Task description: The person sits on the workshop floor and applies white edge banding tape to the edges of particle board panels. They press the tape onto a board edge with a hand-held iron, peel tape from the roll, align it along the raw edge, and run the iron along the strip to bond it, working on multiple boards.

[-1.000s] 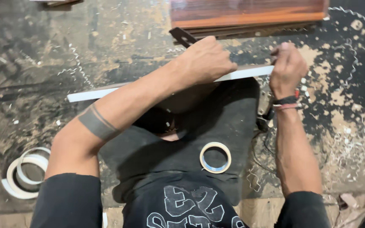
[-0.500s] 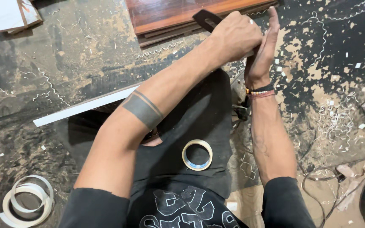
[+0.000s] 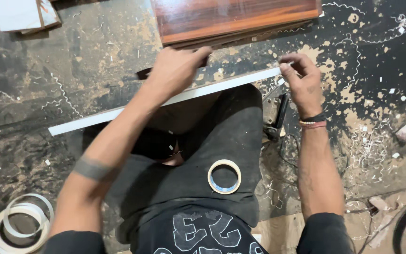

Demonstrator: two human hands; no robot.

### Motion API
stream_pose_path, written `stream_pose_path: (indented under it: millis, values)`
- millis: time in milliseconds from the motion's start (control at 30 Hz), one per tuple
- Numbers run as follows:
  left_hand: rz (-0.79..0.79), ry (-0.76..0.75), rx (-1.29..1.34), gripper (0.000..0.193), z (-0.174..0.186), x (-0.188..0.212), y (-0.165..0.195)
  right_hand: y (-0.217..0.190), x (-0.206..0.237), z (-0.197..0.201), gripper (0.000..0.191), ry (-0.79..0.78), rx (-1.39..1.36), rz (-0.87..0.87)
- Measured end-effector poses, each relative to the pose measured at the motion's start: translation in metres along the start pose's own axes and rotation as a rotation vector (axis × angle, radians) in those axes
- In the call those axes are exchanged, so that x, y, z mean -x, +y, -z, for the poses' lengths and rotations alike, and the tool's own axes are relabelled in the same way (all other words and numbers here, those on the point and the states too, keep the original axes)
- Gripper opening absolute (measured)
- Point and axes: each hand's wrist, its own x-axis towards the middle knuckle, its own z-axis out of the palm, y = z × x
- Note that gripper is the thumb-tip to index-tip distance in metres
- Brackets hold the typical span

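Looking straight down over a seated lap, dark trousers across the middle. Long white strip lying slantwise over the knees, low at left, higher at right, right end up by the right hand. Left hand closed over the strip about midway, knuckles up, fingers curled round a dark tool poking out to the left; what kind of tool, cannot tell. Right hand at the strip's right end, thumb and fingertips pinched narrow on the tip, bands at the wrist. Small tape roll resting flat on the right thigh, well clear of both hands. Dark power tool on the floor just under the right wrist, cord trailing off below it. Brown wooden board lying flat above the hands, near the left knuckles but apart from the strip. White edging coil looped on the floor at lower left, beside the left elbow. White panel up in the top-left corner. Floor dark, scattered with pale shavings and curls, thickest at right.
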Motion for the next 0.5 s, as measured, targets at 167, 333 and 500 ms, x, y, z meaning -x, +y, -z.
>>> stream_pose_path:
  millis: [167, 333, 500]
  values:
    - [0.104, 0.105, 0.036, 0.032, 0.043, 0.086, -0.02, -0.023, -0.026, 0.021, 0.016, 0.323, 0.041, -0.225]
    - [0.177, 0.264, -0.108, 0.035, 0.089, 0.149, -0.018, -0.039, -0.023, 0.023, 0.037, 0.208, 0.772, 0.503]
    - [0.207, 0.438, 0.116, 0.037, 0.098, 0.187, 0.01, -0.048, -0.026, 0.016, 0.018, -0.133, 0.792, 0.3]
